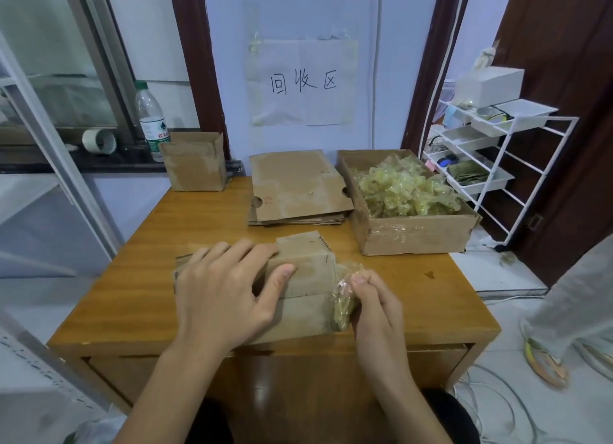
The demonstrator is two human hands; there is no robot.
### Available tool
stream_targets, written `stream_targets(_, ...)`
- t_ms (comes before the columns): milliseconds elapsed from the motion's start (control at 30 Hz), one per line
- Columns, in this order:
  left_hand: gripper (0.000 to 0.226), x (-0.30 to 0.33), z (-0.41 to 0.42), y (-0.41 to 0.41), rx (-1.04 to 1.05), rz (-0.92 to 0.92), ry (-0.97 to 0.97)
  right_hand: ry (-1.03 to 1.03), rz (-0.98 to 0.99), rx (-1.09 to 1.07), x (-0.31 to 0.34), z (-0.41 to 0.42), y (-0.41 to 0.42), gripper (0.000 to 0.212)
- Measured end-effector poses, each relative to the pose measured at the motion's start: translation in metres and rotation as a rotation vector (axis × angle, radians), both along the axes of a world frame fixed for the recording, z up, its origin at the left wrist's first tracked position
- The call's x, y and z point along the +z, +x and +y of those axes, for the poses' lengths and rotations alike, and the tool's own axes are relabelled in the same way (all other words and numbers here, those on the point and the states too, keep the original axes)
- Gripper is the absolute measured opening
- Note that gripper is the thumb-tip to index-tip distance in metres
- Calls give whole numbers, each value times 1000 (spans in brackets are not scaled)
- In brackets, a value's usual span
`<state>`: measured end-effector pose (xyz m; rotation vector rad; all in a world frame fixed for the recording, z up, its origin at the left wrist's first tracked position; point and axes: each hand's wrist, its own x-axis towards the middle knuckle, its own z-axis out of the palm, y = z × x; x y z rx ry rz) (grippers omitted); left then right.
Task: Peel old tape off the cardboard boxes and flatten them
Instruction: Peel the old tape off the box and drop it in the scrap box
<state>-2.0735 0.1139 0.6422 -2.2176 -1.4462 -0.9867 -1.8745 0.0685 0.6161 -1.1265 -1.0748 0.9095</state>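
From the head view, a small room with a pale wall carries a handwritten paper sign [302, 82] above a wooden desk [139, 277] that holds all the work. At the desk's front edge, about midway along it, lies the cardboard box [308, 271] now in hand, already partly collapsed. The left hand [225, 291] rests flat on top of it, fingers spread and nearly straight, thumb lying along the upper face, pressing it down rather than clasping it. The right hand [374, 307] pinches a crumpled strip of old tape [345, 297] at the box's right end, fingertips closed tight on the film.

The cardboard looks light and thin, stiff across its panels but ready to fold at the creases, so a flat palm is probably enough to steady it. The tape seems soft, clingy and apt to tear (best taken close to where it leaves the board, I judge).

Toward the far edge sits a stack of flattened boxes [298, 188]; at the far right corner an open box [414, 234] holds peeled tape scraps [404, 188]; at the far left corner stands an unflattened box [194, 165].
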Motion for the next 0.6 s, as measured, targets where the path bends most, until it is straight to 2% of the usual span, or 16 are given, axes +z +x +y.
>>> stream_targets(133,45,-4,2,-4,-25,-53,49,-15,125,32,2,-1,-5,39)
stream_targets(267,44,-4,-3,-12,-14,-158,128,93,57,45,13,-1,-16,38)
stream_targets(367,44,15,-13,-13,19,-279,-57,160,-53,41,31,3,-27,38)
stream_targets(467,61,47,-15,-6,134,-204,-315,240,-147,66,46,7,-38,33)
stream_targets(533,67,64,-8,1,206,-156,-382,288,-183,84,52,11,-43,31)
stream_targets(600,66,74,-1,7,228,-178,-370,324,-206,115,60,14,-46,31)
